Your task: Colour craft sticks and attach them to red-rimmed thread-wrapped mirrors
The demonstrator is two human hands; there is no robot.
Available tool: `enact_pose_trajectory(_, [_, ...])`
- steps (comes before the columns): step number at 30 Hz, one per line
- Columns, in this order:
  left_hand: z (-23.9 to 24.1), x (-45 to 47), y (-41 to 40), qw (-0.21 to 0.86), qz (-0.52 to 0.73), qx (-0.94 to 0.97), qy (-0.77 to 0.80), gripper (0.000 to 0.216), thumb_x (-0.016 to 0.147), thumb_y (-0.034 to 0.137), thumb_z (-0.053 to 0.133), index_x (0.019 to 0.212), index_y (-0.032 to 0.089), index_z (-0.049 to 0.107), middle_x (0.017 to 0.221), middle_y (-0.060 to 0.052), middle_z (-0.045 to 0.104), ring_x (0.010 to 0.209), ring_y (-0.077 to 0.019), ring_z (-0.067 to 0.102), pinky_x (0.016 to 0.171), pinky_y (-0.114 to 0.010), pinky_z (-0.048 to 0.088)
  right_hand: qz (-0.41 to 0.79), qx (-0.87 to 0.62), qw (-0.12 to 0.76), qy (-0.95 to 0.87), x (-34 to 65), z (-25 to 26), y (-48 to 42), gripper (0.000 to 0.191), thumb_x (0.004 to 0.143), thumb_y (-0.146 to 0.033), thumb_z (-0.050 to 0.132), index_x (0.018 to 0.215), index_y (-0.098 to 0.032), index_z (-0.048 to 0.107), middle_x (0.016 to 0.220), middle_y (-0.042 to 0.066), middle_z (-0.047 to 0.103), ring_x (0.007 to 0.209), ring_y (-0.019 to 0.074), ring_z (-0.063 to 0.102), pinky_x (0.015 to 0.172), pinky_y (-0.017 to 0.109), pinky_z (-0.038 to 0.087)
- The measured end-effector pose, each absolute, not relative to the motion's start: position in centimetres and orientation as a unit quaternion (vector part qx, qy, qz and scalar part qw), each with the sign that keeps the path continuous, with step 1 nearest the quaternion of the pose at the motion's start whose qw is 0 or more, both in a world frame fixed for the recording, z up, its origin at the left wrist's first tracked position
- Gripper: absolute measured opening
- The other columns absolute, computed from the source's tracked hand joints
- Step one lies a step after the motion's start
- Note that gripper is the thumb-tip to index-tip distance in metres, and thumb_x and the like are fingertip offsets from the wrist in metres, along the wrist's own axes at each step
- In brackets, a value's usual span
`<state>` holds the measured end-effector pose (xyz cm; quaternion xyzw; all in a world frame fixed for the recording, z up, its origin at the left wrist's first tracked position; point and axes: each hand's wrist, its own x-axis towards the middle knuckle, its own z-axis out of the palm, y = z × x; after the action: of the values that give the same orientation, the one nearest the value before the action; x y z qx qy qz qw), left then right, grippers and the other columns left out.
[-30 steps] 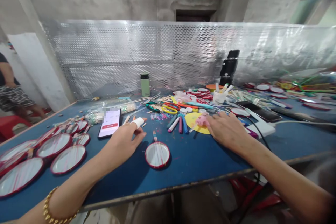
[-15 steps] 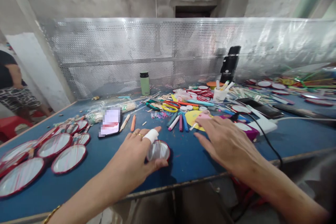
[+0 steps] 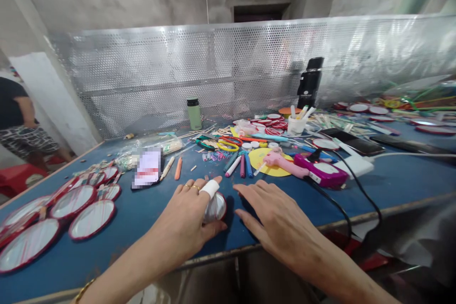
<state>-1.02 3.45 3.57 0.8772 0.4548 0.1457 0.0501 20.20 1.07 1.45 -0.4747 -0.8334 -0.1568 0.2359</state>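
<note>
Near the table's front edge, my left hand (image 3: 194, 213) is curled around a small round red-rimmed disc (image 3: 216, 208), thumb on the near side and fingers on the far side. White tape wraps one of its fingers, and part of the disc is hidden behind them. My right hand (image 3: 269, 213) is just to the right of the disc, fingers apart, with nothing visible in it. Beyond it a pink glue gun (image 3: 281, 161) lies on a yellow round sheet (image 3: 260, 156), beside a purple box-shaped device (image 3: 326, 173).
Larger red-rimmed discs (image 3: 93, 218) lie at left, near a phone (image 3: 147, 167). Several markers (image 3: 242, 166), a white cup (image 3: 296, 126), a green tumbler (image 3: 194, 115) and a black flask (image 3: 310, 83) stand or lie farther back. Black cables (image 3: 335, 209) hang over the front edge. A person (image 3: 21, 118) is at far left.
My right hand has come away from the glue gun, moving left and nearer toward the disc. The glue gun now shows uncovered. My left hand keeps its hold on the disc.
</note>
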Motion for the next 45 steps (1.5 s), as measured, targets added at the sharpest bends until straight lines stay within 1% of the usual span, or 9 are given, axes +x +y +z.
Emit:
enact_pose_trajectory(13, [3.3, -1.3, 3.5, 0.131, 0.223, 0.846, 0.465, 0.079, 0.078, 0.027, 0.066, 0.150, 0.011, 0.040, 0.143, -0.019, 0.051, 0.138, -0.0360, 0.040, 0.118, -0.055, 0.027, -0.109, -0.462, 0.304, -0.826, 20.8, 1.4, 0.7, 0.028, 0.094, -0.023, 0.058, 0.120, -0.017, 0.064, 0.111, 0.013, 0.073, 0.100, 0.0328, 0.067, 0.088, 0.052, 0.055])
enact_pose_trajectory(16, [4.0, -2.2, 2.8, 0.255, 0.269, 0.799, 0.473, 0.076, 0.079, 0.029, 0.068, 0.149, 0.020, 0.041, 0.149, -0.014, 0.049, 0.136, -0.0339, 0.044, 0.118, -0.055, 0.027, -0.005, -0.448, 0.377, -0.811, 20.7, 1.7, 0.0, 0.024, 0.095, -0.022, 0.056, 0.116, -0.020, 0.065, 0.108, 0.008, 0.073, 0.100, 0.0258, 0.066, 0.090, 0.042, 0.053])
enact_pose_trajectory(20, [4.0, -3.5, 1.7, 0.500, 0.443, 0.665, 0.335, 0.073, 0.081, 0.041, 0.072, 0.147, 0.025, 0.046, 0.145, -0.010, 0.056, 0.131, -0.0330, 0.053, 0.112, -0.044, 0.041, 0.192, -0.439, 0.465, -0.744, 19.8, 1.8, -0.9, 0.014, 0.096, -0.029, 0.057, 0.102, -0.023, 0.068, 0.092, 0.002, 0.072, 0.081, 0.0152, 0.066, 0.076, 0.027, 0.052])
enact_pose_trajectory(22, [3.4, -3.7, 1.2, 0.608, 0.511, 0.548, 0.263, 0.073, 0.084, 0.044, 0.070, 0.150, 0.029, 0.042, 0.143, -0.007, 0.059, 0.130, -0.0308, 0.055, 0.109, -0.038, 0.045, 0.302, -0.424, 0.483, -0.704, 19.0, 1.6, -1.2, 0.018, 0.097, -0.035, 0.056, 0.098, -0.021, 0.067, 0.084, 0.002, 0.071, 0.072, 0.0132, 0.064, 0.069, 0.024, 0.051])
enact_pose_trajectory(25, [2.4, -3.3, 0.4, 0.698, 0.560, 0.432, 0.115, 0.054, 0.095, 0.045, 0.055, 0.147, 0.035, 0.047, 0.146, -0.002, 0.058, 0.127, -0.0279, 0.060, 0.108, -0.037, 0.048, 0.484, -0.364, 0.493, -0.625, 17.6, 1.5, -1.4, 0.031, 0.093, -0.046, 0.060, 0.099, -0.016, 0.065, 0.083, 0.005, 0.070, 0.066, 0.0115, 0.062, 0.059, 0.022, 0.049])
enact_pose_trajectory(29, [1.3, -2.0, -0.1, 0.744, 0.560, 0.364, 0.012, 0.046, 0.097, 0.053, 0.048, 0.142, 0.041, 0.053, 0.144, 0.002, 0.060, 0.132, -0.0245, 0.056, 0.113, -0.036, 0.043, 0.596, -0.284, 0.501, -0.560, 16.0, 1.8, -1.4, 0.046, 0.084, -0.057, 0.068, 0.097, -0.013, 0.064, 0.087, 0.008, 0.069, 0.064, 0.0106, 0.060, 0.051, 0.019, 0.048])
enact_pose_trajectory(35, [-0.3, -1.0, 0.2, 0.748, 0.576, 0.329, 0.018, 0.051, 0.101, 0.054, 0.033, 0.148, 0.038, 0.044, 0.142, -0.002, 0.062, 0.130, -0.0221, 0.057, 0.108, -0.034, 0.047, 0.612, -0.244, 0.517, -0.547, 14.6, 1.7, -1.3, 0.052, 0.082, -0.060, 0.068, 0.096, -0.010, 0.065, 0.066, 0.002, 0.061, 0.055, 0.0087, 0.056, 0.045, 0.017, 0.047])
enact_pose_trajectory(40, [-0.1, -1.0, 0.1, 0.762, 0.534, 0.366, 0.023, 0.053, 0.098, 0.056, 0.043, 0.148, 0.041, 0.042, 0.138, -0.002, 0.066, 0.134, -0.0253, 0.054, 0.107, -0.036, 0.048, 0.629, -0.258, 0.528, -0.509, 14.2, 1.7, -1.1, 0.053, 0.079, -0.060, 0.071, 0.092, -0.010, 0.064, 0.056, 0.001, 0.061, 0.044, 0.0076, 0.054, 0.039, 0.017, 0.047])
enact_pose_trajectory(45, [0.6, -0.5, -0.3, 0.764, 0.544, 0.345, 0.024, 0.050, 0.094, 0.050, 0.054, 0.143, 0.040, 0.051, 0.137, -0.001, 0.066, 0.135, -0.0255, 0.052, 0.108, -0.034, 0.046, 0.640, -0.268, 0.528, -0.490, 14.3, 1.9, -1.1, 0.049, 0.078, -0.058, 0.073, 0.089, -0.011, 0.063, 0.055, 0.001, 0.063, 0.040, 0.0071, 0.053, 0.039, 0.017, 0.047])
